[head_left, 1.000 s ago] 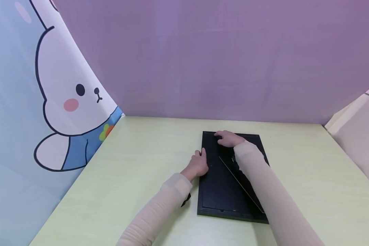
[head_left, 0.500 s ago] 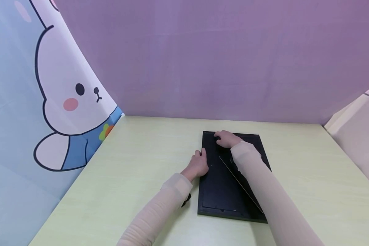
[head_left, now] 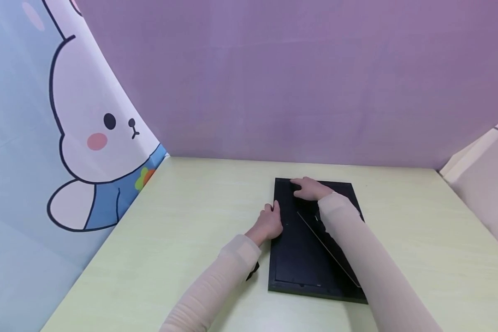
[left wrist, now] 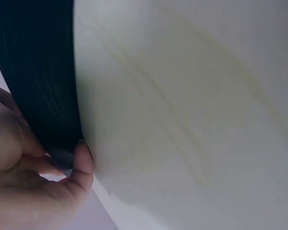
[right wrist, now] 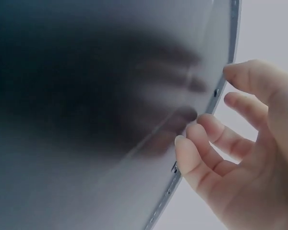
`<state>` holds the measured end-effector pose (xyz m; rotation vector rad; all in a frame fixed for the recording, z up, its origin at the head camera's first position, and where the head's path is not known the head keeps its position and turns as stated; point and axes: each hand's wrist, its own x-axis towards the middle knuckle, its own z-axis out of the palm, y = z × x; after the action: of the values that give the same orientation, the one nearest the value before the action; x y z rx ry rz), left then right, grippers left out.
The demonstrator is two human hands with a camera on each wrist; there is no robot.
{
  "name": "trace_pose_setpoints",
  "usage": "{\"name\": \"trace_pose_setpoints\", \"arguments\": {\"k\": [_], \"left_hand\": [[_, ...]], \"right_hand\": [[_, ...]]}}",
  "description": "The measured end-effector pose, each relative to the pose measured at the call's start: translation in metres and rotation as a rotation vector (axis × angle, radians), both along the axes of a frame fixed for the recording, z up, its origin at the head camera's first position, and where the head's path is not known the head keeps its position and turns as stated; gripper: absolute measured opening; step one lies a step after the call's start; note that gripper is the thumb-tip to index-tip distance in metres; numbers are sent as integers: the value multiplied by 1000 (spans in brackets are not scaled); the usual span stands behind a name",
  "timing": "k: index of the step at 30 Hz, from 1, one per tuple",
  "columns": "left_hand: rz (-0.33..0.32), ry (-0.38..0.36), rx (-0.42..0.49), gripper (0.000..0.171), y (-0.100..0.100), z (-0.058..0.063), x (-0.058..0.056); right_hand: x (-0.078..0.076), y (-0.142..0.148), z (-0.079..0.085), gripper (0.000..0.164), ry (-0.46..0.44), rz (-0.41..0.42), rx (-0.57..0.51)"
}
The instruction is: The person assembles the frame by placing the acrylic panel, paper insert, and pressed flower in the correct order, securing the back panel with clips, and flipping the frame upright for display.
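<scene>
A black picture frame point(head_left: 294, 258) lies on the pale table, its flat dark back facing up. My left hand point(head_left: 267, 222) grips its left edge; in the left wrist view, bent fingers point(left wrist: 84, 158) wrap the dark rim. My right hand point(head_left: 309, 189) reaches over the upper part of the frame, forefinger toward the top edge. In the right wrist view its bent fingertips point(right wrist: 185, 148) meet the rim beside small metal tabs point(right wrist: 216, 92), and the glossy panel point(right wrist: 86, 167) mirrors them. Whether they pinch a tab is unclear. A thin pale line slants across the frame, partly behind the right sleeve.
The pale wooden table point(head_left: 191, 203) extends around the frame on all sides. A purple cloth wall point(head_left: 274, 83) stands behind it. On the left hangs a blue sheet with a cartoon rabbit point(head_left: 95, 106); a whitish panel point(head_left: 485, 175) stands on the right.
The left hand and the frame keep their places. My right wrist has shifted slightly right since half a second ago, while its fingertips stay near the same spot.
</scene>
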<state>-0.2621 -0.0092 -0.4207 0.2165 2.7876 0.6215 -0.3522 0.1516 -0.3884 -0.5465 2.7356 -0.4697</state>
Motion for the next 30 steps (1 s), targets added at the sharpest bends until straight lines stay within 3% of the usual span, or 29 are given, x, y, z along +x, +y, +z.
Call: {"name": "trace_pose_setpoints", "arguments": {"k": [19,20,30], "left_hand": [[22,6,17,63,0,1,3],[17,17,15,64,-1,-4,1],[18,-1,31,64,0,0,2]], "right_hand": [[21,26,22,56,33,-20,-122],[23,27,24,56,32,-21,-127],[33,45,30,55,75,1,-181]]}}
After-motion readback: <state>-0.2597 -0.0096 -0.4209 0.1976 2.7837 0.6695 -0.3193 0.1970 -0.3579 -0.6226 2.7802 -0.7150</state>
